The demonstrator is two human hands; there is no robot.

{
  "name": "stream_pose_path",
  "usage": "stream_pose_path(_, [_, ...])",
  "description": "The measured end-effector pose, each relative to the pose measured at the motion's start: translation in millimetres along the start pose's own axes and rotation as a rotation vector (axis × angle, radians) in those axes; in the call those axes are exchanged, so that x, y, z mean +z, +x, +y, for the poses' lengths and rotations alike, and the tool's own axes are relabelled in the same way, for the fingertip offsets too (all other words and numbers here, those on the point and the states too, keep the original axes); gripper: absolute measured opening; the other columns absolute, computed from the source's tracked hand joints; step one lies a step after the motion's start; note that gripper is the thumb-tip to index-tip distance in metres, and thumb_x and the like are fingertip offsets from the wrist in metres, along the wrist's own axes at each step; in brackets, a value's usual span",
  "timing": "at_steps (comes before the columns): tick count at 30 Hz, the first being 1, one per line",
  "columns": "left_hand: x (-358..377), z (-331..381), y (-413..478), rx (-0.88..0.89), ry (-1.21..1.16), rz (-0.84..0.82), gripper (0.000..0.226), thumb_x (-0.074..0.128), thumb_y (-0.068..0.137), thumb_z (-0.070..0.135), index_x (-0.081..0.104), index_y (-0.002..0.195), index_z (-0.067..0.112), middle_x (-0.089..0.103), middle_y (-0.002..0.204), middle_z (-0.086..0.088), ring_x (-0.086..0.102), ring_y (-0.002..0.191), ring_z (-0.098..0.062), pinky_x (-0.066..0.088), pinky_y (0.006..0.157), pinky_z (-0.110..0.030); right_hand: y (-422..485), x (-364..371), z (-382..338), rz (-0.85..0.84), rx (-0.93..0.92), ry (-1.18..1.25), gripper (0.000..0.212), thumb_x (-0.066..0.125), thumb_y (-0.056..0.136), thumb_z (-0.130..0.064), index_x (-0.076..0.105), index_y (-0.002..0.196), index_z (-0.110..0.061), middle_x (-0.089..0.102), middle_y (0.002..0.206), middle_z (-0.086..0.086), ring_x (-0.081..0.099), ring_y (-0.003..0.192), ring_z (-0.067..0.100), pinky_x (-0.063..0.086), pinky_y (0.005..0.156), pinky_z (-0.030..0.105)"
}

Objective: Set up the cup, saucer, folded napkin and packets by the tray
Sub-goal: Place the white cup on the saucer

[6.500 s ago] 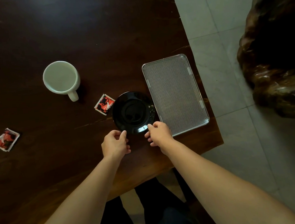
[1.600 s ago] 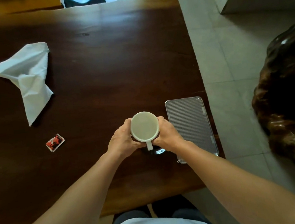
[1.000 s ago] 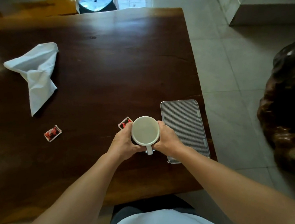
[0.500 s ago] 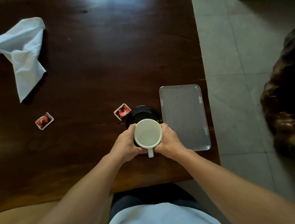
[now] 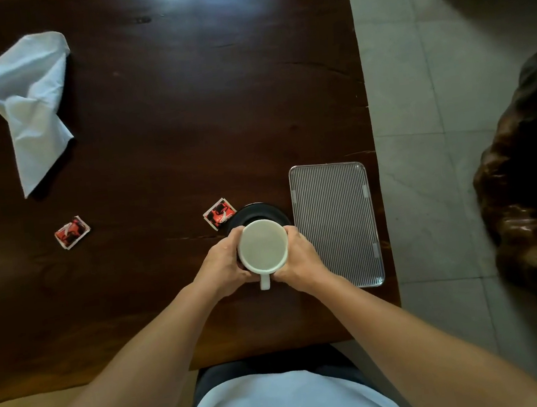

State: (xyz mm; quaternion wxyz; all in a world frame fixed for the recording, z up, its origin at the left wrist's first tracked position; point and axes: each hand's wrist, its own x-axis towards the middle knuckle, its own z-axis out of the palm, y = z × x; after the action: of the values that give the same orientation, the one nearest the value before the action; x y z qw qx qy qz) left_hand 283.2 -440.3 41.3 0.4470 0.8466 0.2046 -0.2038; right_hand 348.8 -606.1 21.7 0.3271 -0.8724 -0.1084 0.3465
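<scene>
White ceramic cup (image 5: 262, 245), clasped on both sides by the curled left grip (image 5: 222, 268) and right grip (image 5: 300, 260), is over the black round saucer (image 5: 254, 212), just left of the ribbed clear tray (image 5: 336, 225).

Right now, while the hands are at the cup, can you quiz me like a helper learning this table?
1. True or false: the white napkin lies neatly folded beside the ribbed tray.
2. What do the left hand and right hand grip? A) white mug B) ribbed tray C) napkin
3. How many red packets lie on the wooden table?
Key: 1 false, crumpled far away; 2 A; 3 two, near packet and far packet.
</scene>
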Motion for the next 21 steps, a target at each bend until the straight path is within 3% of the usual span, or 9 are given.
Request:
stream_pose_path(9, [1,-3,14,-0.016,-0.009,0.018,0.095,0.094,0.065,0.024,0.040,0.142,0.032,0.056,0.133,0.004,0.051,0.125,-0.014,0.048,0.106,-0.040,16,0,-2,-0.002,0.027,0.007,0.083,0.090,0.066,-0.015,0.041,0.132,-0.021,0.052,0.122,0.002,0.053,0.113,0.018,0.052,0.088,0.033])
stream_pose_path(21, [0,-8,22,0.007,0.006,0.057,0.093,0.095,0.063,0.026,0.043,0.140,0.034,0.058,0.130,0.006,0.053,0.121,-0.012,0.050,0.101,-0.036,23,-2,-4,-0.031,0.022,0.007,0.081,0.085,0.071,-0.014,0.037,0.136,-0.019,0.052,0.124,0.005,0.054,0.113,0.021,0.043,0.082,0.027])
